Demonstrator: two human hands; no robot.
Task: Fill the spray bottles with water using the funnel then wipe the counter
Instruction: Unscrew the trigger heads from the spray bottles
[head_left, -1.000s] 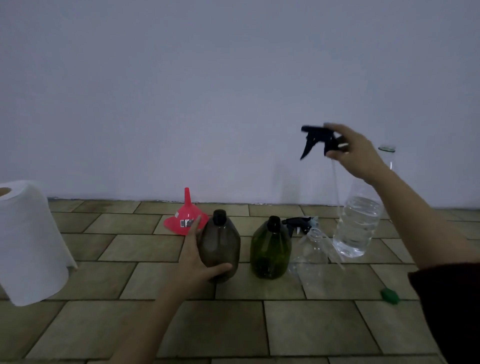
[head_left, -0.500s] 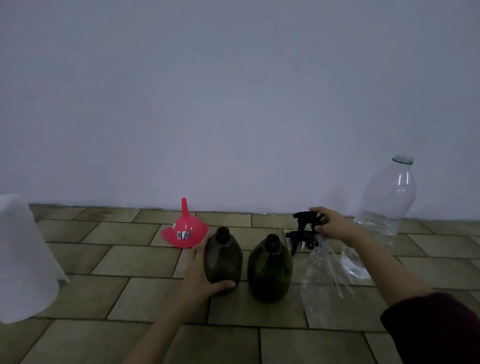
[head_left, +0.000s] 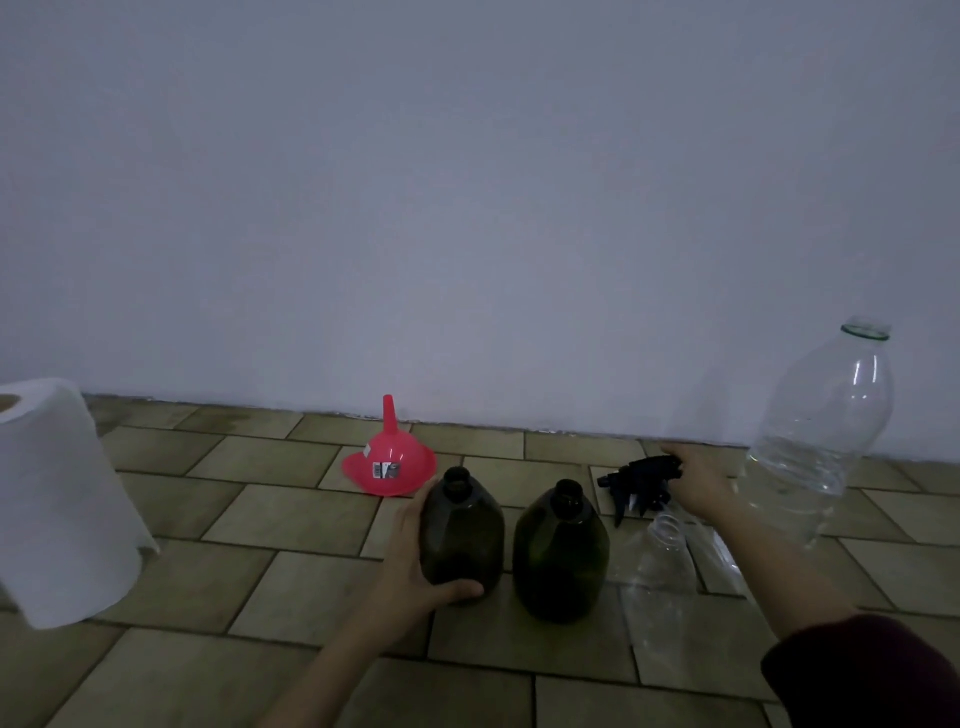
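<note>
From the head camera, the left hand (head_left: 415, 566) wraps the brown spray bottle (head_left: 461, 535), thumb across its lower front and fingers behind; its grip is closed around the body. That bottle stands upright on the tiled surface (head_left: 260, 525) with its neck uncapped. Just beside it to the right stands the green spray bottle (head_left: 561, 556), also upright and uncapped, apart from either hand. A clear spray bottle (head_left: 662, 566) stands just right of the green one, its neck open too.

The right hand (head_left: 698, 480) reaches behind the clear bottle and lies on the black trigger sprayers (head_left: 636, 486), which rest on the tiles near the wall; its fingers curl over them, but whether the grip pinches them or merely rests cannot be told. A dark red sleeve (head_left: 872, 675) covers that forearm at the lower right.

The red funnel (head_left: 389, 462) sits mouth down, spout up, behind the brown bottle near the wall. A large clear water bottle (head_left: 821, 441), uncapped, stands at the far right holding some water. A white paper towel roll (head_left: 57, 499) stands upright at the left edge.
</note>
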